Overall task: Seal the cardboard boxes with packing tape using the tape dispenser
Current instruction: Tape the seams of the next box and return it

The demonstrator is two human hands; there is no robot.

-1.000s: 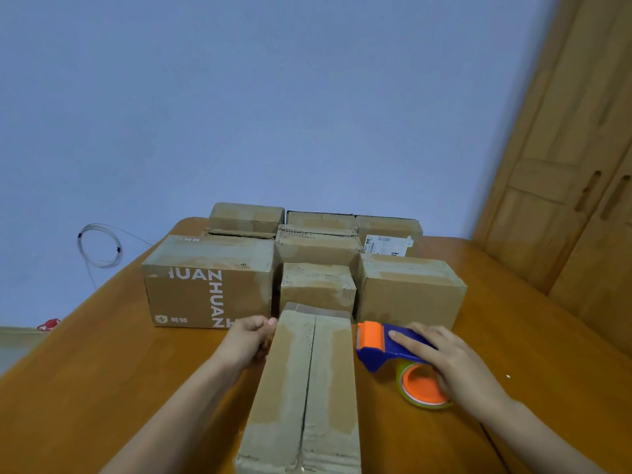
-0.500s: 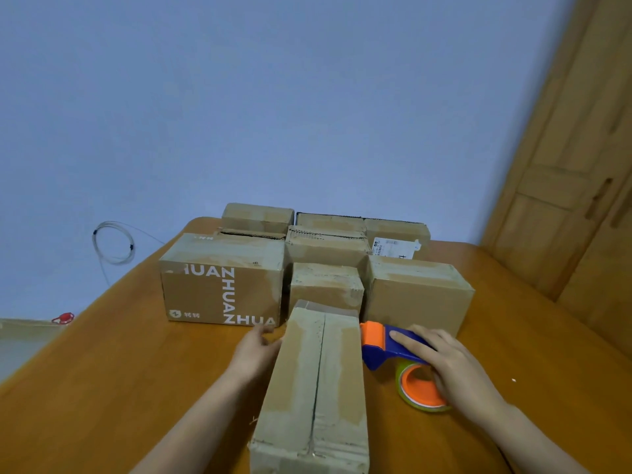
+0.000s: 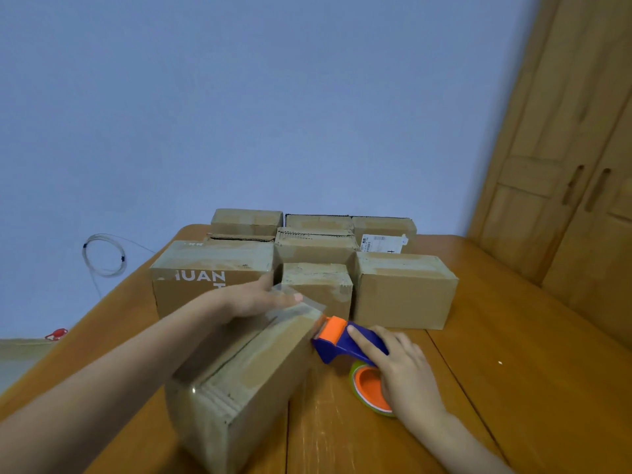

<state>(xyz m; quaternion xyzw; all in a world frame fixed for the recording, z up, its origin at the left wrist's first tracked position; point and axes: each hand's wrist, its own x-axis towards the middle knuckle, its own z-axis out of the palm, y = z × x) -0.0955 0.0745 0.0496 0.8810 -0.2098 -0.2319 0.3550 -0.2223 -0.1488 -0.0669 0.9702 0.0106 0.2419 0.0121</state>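
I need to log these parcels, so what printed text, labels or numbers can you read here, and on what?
"HUAN": white letters on the front of the large box, partly hidden by the left hand.
White shipping label on a rear box: print and barcode too small to read.
Nothing else legible.

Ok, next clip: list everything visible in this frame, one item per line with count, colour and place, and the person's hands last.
near box: 1, brown, front centre of the table, top seam showing.
stacked boxes: about eight, brown, in rows behind the near box; the front left one is printed in white.
tape dispenser: 1, blue and orange, at the near box's far right corner.
tape strip: 1, clear, over the near box's far end.
table: 1, orange-brown wood.
wall: blue.
wire coil: 1, pale, on the wall at left.
wardrobe: wooden, right.
left hand: flat on the tape strip.
right hand: grips the tape dispenser.
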